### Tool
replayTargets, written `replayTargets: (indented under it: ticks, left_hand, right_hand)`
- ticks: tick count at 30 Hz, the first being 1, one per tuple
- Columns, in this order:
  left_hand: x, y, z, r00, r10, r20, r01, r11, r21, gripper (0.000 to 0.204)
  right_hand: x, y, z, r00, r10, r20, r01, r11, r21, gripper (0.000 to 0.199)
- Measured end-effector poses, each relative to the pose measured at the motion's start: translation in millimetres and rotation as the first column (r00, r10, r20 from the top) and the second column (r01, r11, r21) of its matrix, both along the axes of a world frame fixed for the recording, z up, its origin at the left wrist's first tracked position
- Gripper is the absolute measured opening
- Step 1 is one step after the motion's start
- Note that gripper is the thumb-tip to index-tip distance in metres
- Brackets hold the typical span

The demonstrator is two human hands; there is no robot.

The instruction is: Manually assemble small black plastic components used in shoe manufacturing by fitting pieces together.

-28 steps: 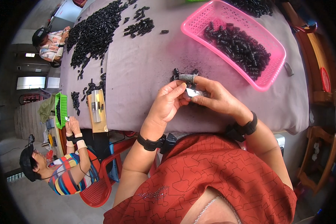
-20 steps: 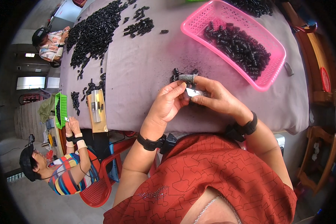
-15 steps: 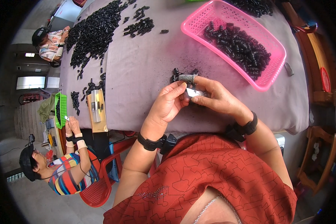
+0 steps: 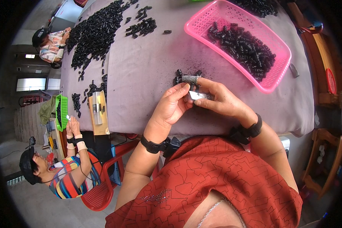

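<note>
My left hand (image 4: pixel 171 107) and my right hand (image 4: pixel 220 99) meet over the near edge of a grey-clothed table (image 4: pixel 148 60). Together they pinch a small shiny metal piece (image 4: pixel 198 95) between fingers and thumbs. The right forefinger wears a grey wrapped tip (image 4: pixel 190 79). A few small black parts (image 4: pixel 178 76) lie on the cloth just beyond my fingers. Both wrists carry black bands.
A pink plastic basket (image 4: pixel 278 72) with black parts stands at the right. A large heap of black parts (image 4: pixel 95 34) covers the far left. A wooden block with a metal fixture (image 4: pixel 97 112) sits at the left edge, where a seated person (image 4: pixel 64 171) works beside a green basket (image 4: pixel 61 112).
</note>
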State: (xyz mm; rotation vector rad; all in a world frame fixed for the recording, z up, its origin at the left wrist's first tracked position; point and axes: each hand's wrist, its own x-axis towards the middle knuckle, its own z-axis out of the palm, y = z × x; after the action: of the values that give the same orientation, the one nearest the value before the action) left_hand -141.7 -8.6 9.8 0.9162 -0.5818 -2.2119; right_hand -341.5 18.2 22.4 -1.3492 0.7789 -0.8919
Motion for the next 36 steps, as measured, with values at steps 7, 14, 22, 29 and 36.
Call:
replayTargets:
  ticks: [7, 14, 22, 29, 36]
  left_hand:
    - [-0.8, 1.1, 1.2, 1.000, 0.008, 0.003, -0.008, 1.000, 0.006, 0.015]
    - [4.9, -0.2, -7.1, 0.998, -0.068, -0.012, 0.067, 0.996, -0.061, 0.018]
    - [0.5, 1.0, -1.1, 1.000, -0.002, 0.020, 0.002, 1.000, 0.007, 0.018]
    - [6.9, 1.0, -8.9, 0.996, -0.092, -0.007, 0.091, 0.993, -0.069, 0.018]
    - [-0.2, 4.3, 0.8, 1.000, -0.012, 0.015, 0.012, 1.000, -0.015, 0.015]
  right_hand:
    - [0.0, -1.4, -3.5, 0.998, 0.014, 0.060, -0.016, 0.999, 0.030, 0.047]
    - [1.0, -2.0, -7.3, 0.996, -0.006, 0.087, 0.005, 1.000, 0.018, 0.046]
    - [0.5, -2.1, -8.4, 0.997, 0.011, 0.077, -0.013, 1.000, 0.016, 0.044]
    - [-3.1, -3.5, -1.0, 0.996, 0.055, 0.065, -0.062, 0.993, 0.101, 0.040]
    - [-0.3, -3.1, -8.0, 0.997, 0.027, 0.077, -0.029, 0.999, 0.028, 0.040]
